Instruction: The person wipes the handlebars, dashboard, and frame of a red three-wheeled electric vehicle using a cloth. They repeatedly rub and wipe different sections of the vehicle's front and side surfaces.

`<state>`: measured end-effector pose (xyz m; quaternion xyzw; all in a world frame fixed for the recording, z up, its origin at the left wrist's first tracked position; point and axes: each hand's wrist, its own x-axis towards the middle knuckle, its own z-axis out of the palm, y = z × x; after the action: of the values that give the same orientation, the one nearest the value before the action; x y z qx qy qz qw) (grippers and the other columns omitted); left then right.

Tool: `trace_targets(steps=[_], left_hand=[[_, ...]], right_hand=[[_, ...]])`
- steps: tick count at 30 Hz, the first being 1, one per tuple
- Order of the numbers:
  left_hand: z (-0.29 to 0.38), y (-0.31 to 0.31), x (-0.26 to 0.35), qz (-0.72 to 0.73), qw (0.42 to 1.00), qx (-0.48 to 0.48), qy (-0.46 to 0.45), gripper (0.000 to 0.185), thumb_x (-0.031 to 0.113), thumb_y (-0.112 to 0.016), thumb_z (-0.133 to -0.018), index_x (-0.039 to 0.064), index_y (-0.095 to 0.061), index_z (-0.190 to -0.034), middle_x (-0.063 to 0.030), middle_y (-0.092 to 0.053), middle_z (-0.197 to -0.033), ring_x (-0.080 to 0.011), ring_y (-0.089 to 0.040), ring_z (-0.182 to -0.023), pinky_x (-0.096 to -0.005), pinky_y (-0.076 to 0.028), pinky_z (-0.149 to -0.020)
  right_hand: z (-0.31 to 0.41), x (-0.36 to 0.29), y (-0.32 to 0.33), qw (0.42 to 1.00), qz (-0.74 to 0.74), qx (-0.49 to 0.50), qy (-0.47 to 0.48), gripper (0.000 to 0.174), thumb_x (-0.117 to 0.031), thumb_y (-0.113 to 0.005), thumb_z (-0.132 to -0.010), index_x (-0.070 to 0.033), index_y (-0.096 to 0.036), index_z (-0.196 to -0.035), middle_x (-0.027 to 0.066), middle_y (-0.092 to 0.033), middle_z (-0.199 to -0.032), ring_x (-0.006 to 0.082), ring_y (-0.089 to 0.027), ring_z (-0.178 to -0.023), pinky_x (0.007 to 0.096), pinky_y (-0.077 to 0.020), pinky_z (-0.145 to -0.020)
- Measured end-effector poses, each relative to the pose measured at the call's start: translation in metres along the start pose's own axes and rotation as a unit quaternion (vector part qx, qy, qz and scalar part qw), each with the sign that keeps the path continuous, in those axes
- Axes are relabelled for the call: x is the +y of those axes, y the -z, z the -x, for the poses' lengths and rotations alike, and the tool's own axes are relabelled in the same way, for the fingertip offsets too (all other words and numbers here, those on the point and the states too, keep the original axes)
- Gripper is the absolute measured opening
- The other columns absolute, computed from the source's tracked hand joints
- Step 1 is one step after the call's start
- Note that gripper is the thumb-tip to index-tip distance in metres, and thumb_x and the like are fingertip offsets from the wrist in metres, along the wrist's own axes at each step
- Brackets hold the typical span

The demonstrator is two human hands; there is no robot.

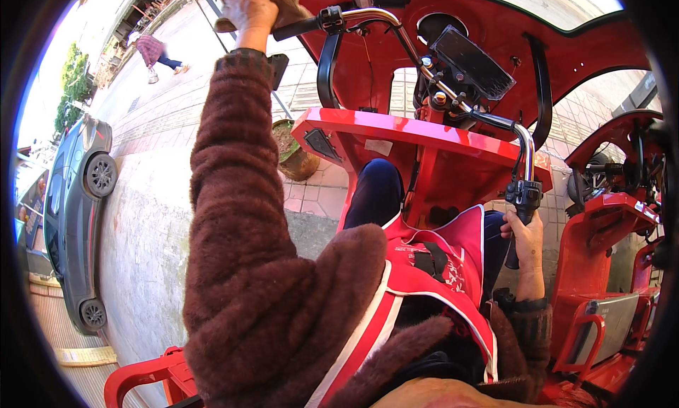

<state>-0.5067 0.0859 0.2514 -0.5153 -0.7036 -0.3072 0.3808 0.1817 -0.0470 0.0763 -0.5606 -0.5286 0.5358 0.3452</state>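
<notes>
My left hand (249, 9) reaches far forward at the top left, shut on a brown cloth (284, 4). The cloth lies by the left edge of the red front cowl (366, 90) of a three-wheeled vehicle, just beyond the left handlebar grip (296, 29). Whether it touches the cowl I cannot tell. At the right, my right hand (525, 235) is closed around the right handlebar grip (526, 215), beside a brake lever. Between the grips runs the chrome handlebar (448, 90), with a scuffed black display panel (473, 62) ahead of it.
A red dash shelf (424, 129) spans above my knees. On the left are a potted plant (297, 153), a parked grey car (79, 222) and a walking person (156, 52) carrying a metal kettle (153, 75). Another red vehicle (589, 249) stands close on the right.
</notes>
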Motion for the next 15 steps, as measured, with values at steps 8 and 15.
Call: trace_targets(steps=[8,15], left_hand=[[0.042,0.025,0.052,0.269,0.889,-0.372,0.006,0.095,0.046,-0.083,-0.068,0.022,-0.046,-0.151,-0.0250,-0.055,-0.131,-0.0421,-0.055,-0.124,-0.0444,-0.043,-0.110],[0.062,0.016,0.072,-0.044,0.952,-0.298,-0.056,0.102,0.053,-0.089,-0.060,0.014,-0.050,-0.146,-0.0224,-0.043,-0.149,-0.0385,-0.046,-0.136,-0.0452,-0.041,-0.112]], right_hand=[[0.000,0.002,0.000,1.000,-0.024,0.009,-0.005,0.028,-0.012,-0.069,-0.091,0.000,-0.058,-0.113,0.0072,-0.067,-0.086,0.0130,-0.065,-0.064,0.0257,-0.0552,-0.056],[-0.002,0.005,-0.002,1.000,-0.014,0.018,-0.016,0.025,-0.011,-0.068,-0.092,0.001,-0.059,-0.112,0.0085,-0.067,-0.088,0.0137,-0.066,-0.065,0.0255,-0.0552,-0.057]])
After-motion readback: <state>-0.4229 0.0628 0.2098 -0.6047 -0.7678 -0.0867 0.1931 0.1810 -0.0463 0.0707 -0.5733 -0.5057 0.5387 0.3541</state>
